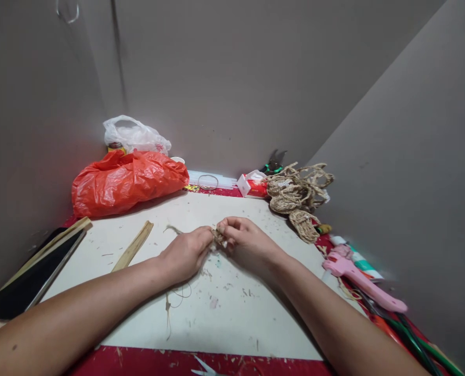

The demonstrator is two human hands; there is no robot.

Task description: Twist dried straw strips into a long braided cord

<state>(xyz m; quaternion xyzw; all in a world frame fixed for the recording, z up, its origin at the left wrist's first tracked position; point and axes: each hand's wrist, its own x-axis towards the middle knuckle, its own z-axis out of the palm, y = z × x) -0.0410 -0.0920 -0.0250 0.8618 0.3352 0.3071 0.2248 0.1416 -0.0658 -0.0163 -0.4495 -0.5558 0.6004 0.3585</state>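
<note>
Over the middle of the white board (232, 324), my left hand (187, 256) and my right hand (243, 239) meet at a small piece of braided straw (217, 236). The fingers of both hands are closed on it in a pinch, and they hide most of it. A thin pale fibre end sticks out behind my left hand. Below that hand, a loose thread (168, 308) lies in curls on the board. A flat dried leaf strip (133, 246) rests to the left, partly behind my left forearm.
At the back left lie a red plastic bag (130, 183) and a white plastic bag (136, 134). Braided straw loops (295, 190), a tissue pack (252, 184) and pliers (273, 164) are at the back right. A pink glue gun (363, 279) lies right, scissors (205, 367) near, a dark tablet (36, 277) left.
</note>
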